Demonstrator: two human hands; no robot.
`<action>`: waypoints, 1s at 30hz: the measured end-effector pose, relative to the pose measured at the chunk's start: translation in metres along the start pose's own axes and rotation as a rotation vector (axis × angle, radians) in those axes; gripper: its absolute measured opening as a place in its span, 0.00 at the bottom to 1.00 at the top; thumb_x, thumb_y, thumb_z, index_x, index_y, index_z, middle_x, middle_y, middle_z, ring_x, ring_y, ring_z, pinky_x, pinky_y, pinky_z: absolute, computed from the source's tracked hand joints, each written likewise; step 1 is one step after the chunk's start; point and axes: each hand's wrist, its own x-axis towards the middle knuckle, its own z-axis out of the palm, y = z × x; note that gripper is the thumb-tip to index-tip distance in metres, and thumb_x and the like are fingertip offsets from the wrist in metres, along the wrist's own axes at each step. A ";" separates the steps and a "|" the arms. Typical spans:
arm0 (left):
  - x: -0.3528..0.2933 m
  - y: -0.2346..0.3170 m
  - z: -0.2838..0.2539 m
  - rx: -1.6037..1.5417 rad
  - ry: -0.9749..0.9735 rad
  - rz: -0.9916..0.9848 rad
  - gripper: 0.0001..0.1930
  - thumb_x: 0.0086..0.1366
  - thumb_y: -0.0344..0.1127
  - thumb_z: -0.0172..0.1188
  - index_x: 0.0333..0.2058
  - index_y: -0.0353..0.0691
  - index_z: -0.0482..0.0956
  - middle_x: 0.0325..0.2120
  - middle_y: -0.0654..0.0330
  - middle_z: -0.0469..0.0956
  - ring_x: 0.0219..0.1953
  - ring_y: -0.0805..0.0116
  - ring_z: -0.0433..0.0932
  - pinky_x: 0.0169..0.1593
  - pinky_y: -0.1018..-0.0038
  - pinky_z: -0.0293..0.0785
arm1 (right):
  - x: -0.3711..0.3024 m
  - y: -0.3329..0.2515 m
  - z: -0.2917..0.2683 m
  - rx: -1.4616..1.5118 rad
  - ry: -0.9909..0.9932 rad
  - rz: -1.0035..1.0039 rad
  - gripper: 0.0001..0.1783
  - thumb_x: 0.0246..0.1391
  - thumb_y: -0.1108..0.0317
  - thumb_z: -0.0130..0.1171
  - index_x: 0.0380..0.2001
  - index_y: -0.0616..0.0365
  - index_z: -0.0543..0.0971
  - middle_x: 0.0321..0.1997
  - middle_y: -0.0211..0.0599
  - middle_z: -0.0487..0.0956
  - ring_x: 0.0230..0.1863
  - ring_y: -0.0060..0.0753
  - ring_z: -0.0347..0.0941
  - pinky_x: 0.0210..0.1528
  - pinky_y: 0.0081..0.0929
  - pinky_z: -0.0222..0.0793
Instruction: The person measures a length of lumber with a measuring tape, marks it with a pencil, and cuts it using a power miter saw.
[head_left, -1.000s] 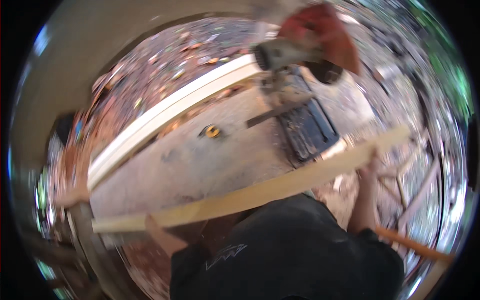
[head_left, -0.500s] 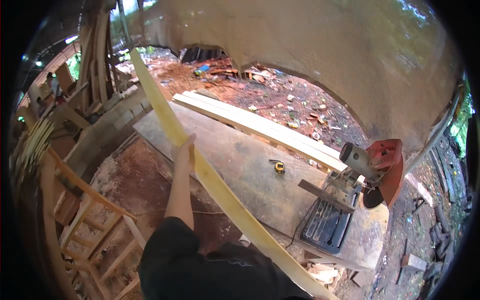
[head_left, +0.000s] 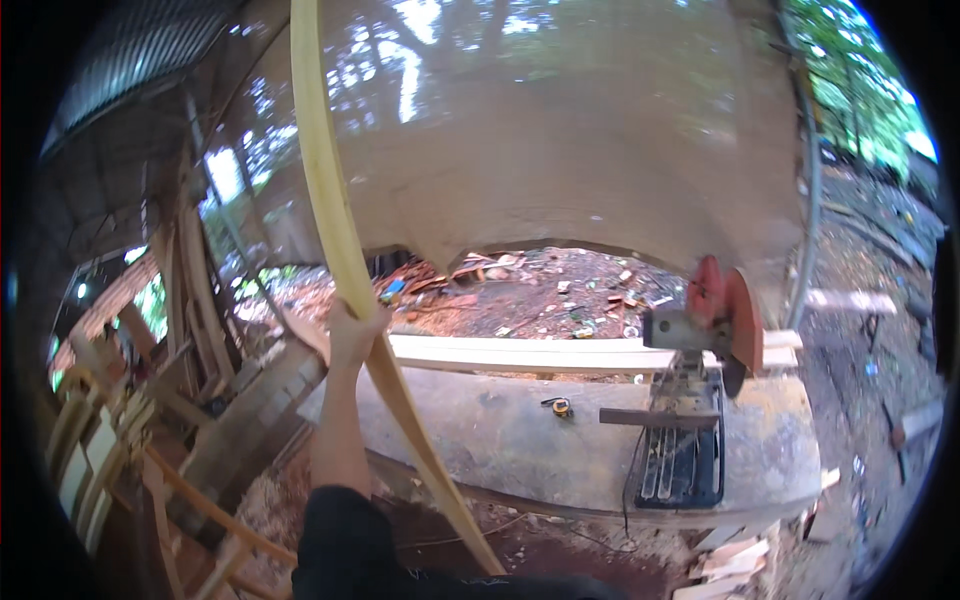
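Note:
My left hand point(head_left: 356, 332) is closed round the middle of a long, narrow wooden board point(head_left: 328, 190). The board slants up past the top of the view, and its lower end runs down beside my dark sleeve. It stands in front of a worn workbench point(head_left: 480, 440). A small yellow and black tape measure point(head_left: 561, 407) lies on the bench top. To its right is a cut-off saw point(head_left: 683, 470) with a red guard and a black slotted base. My right hand is out of the picture.
Long pale boards point(head_left: 520, 352) lie along the bench's far edge. A mesh sheet point(head_left: 560, 170) hangs behind them. Wooden frames point(head_left: 215, 515) and curved pieces stand at the lower left. Offcuts point(head_left: 730, 570) are piled below the bench at the right, and a low block wall point(head_left: 235, 420) is at the left.
The board has swung more upright, its top rising out of view, with my left hand still gripping it. The view has tilted up, showing more of the hanging sheet and trees.

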 end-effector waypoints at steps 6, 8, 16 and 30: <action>-0.079 0.047 0.015 0.260 -0.247 0.273 0.28 0.40 0.37 0.73 0.40 0.29 0.75 0.27 0.54 0.80 0.29 0.64 0.80 0.35 0.70 0.77 | 0.016 -0.001 -0.041 -0.338 0.318 -0.622 0.21 0.59 0.59 0.55 0.49 0.62 0.74 0.38 0.37 0.78 0.33 0.27 0.72 0.32 0.28 0.71; -0.104 0.044 0.014 0.328 -0.333 0.362 0.29 0.39 0.40 0.74 0.39 0.30 0.76 0.26 0.53 0.80 0.28 0.62 0.81 0.34 0.69 0.78 | -0.024 -0.080 -0.014 -0.029 0.244 -0.608 0.22 0.63 0.52 0.49 0.46 0.60 0.76 0.34 0.36 0.78 0.30 0.27 0.72 0.30 0.29 0.70; -0.183 0.028 0.055 0.396 -0.976 0.616 0.22 0.34 0.41 0.72 0.31 0.38 0.81 0.22 0.56 0.76 0.24 0.52 0.77 0.31 0.63 0.75 | -0.197 -0.308 0.049 0.671 -0.033 -0.578 0.36 0.66 0.44 0.46 0.62 0.66 0.61 0.59 0.49 0.72 0.60 0.43 0.69 0.63 0.40 0.61; -0.246 -0.247 0.104 0.496 -1.479 0.351 0.18 0.42 0.31 0.63 0.37 0.40 0.80 0.37 0.52 0.76 0.44 0.51 0.74 0.50 0.59 0.68 | -0.063 -0.034 0.022 0.334 -0.348 0.183 0.23 0.63 0.63 0.51 0.55 0.68 0.71 0.53 0.49 0.77 0.49 0.45 0.77 0.52 0.39 0.76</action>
